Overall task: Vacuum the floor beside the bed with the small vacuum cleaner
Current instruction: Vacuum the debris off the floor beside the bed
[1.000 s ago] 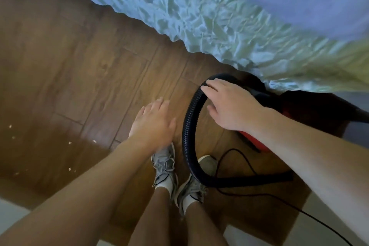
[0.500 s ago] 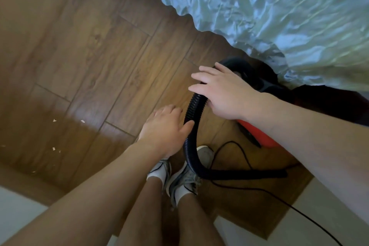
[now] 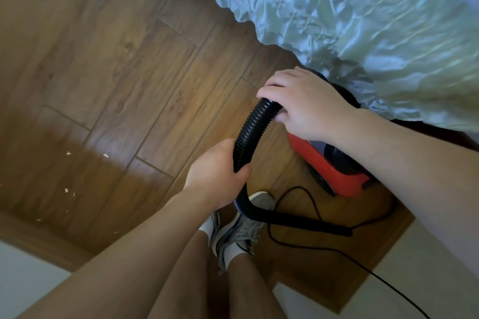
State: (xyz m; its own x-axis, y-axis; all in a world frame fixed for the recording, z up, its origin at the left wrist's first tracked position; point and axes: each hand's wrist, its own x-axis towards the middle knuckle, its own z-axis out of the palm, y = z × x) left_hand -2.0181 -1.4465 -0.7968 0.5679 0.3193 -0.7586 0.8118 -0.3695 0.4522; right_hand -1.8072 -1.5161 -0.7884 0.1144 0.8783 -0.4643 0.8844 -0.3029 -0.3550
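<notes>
As the head camera looks down at the wooden floor (image 3: 116,59) beside the bed, the small vacuum cleaner (image 3: 334,171) lies right of centre, its red body partly under the hanging edge of the pale bed cover (image 3: 363,21). Its black ribbed hose (image 3: 252,132) rises from the body in an arc toward the centre of the frame. It then drops past the shoes (image 3: 248,230) and runs along the floor to its free end (image 3: 337,229) at the lower right. The right hand (image 3: 305,103) holds the top of the arc, with its fingers (image 3: 274,90) laid over the hose and the thumb under it. The left hand (image 3: 217,176) grips the hose lower down, at the centre, with fingers and thumb wrapped round it. A thin black cord (image 3: 311,246) loops on the floor below the body and leaves at the lower right. Small pale crumbs (image 3: 68,153) lie at the left, well apart from the free end. I judge the hose to be light and soft. Its ribs should give a sure grip, but it will bend instead of keeping a direction, so a hold close to the free end would aim it better. The body looks compact and probably light, but any handle on it is hidden by the right arm.
</notes>
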